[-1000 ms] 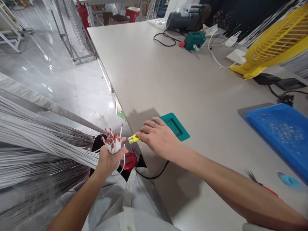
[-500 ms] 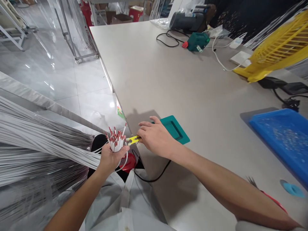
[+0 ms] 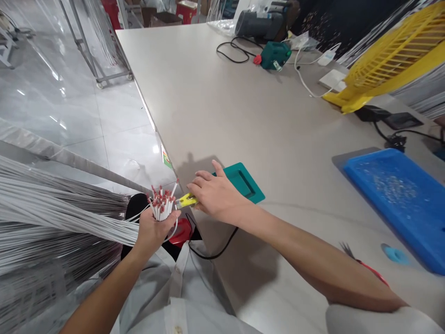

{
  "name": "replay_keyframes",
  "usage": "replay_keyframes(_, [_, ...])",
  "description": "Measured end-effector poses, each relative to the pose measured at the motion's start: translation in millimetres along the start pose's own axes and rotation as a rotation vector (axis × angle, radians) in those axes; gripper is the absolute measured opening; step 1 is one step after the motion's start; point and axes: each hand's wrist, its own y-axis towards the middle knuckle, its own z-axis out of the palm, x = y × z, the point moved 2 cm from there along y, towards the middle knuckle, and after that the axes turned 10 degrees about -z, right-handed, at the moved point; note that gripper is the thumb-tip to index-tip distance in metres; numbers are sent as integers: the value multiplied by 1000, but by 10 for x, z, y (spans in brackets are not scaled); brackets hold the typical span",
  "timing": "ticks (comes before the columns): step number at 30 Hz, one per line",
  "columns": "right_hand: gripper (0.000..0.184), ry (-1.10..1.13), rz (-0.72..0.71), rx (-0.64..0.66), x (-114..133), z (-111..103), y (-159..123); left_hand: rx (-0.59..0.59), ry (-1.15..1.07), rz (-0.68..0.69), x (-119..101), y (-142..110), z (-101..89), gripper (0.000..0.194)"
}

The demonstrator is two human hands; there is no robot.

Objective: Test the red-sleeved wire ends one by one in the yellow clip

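Observation:
My left hand is closed round a bundle of white wires, their red-tipped ends standing up out of the fist. One of these wires stands a little higher than the others, and another loops down below the hand. My right hand grips small yellow-handled snips, whose metal end points left, close beside the bundle. Its fingers partly hide the snips. Beneath and behind that hand lies a green tray on the table.
Long white wires hang at the left. On the table stand a blue tray with small clear pieces, a yellow fan, a green device and a grey motor. A black cable crosses the near edge.
The whole view has shifted slightly, so things on the table appear further left. The snips stay beside the bundle, their handles now looking closer together. Both hands keep their hold.

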Motion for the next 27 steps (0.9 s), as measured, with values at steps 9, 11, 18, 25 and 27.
replay_keyframes(9, [48, 26, 27, 35, -35, 44, 21, -29, -19, -20, -70, -53, -47, 35])
replay_keyframes(11, [55, 47, 25, 9, -44, 32, 8, -30, -33, -15, -76, -52, -53, 37])
replay_keyframes(18, [36, 258, -100, -272, 55, -86, -24, -4, -28, 73, -140, -128, -78, 22])
replay_keyframes(25, [22, 443, -150, -289, 240, -140, 90, 78, -28, 119, -217, -227, -124, 13])
replay_keyframes(27, [19, 486, -176, -282, 256, -112, 117, 94, -32, 117, -211, -235, -149, 15])
